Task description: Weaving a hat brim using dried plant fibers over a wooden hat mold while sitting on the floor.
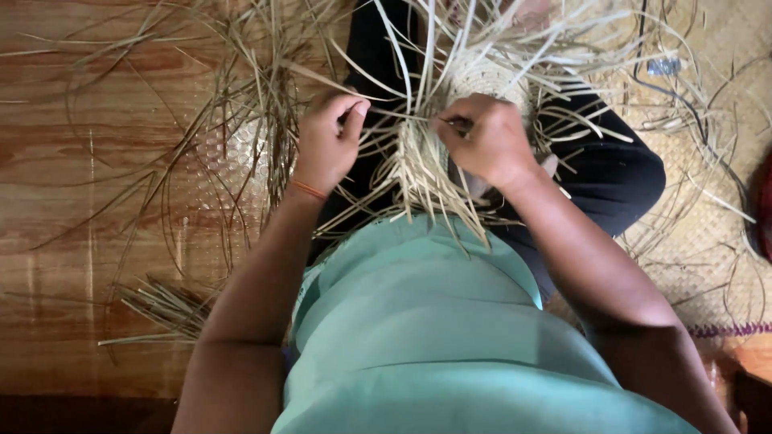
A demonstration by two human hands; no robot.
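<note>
I am pinching one thin straw strand [402, 117] between left hand [328, 141] and right hand [485, 138], both closed on it, at 12 o'clock of the half-woven piece [426, 173] on my lap; light, springy, likely brittle, best gripped near the weave

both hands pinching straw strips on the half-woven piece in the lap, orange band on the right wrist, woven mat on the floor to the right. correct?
Not quite. The head view shows the orange band on the left wrist, not the right. The rest holds: the left hand and right hand both pinch straw strips on the half-woven piece in the lap, and a woven mat lies on the floor to the right.
</note>
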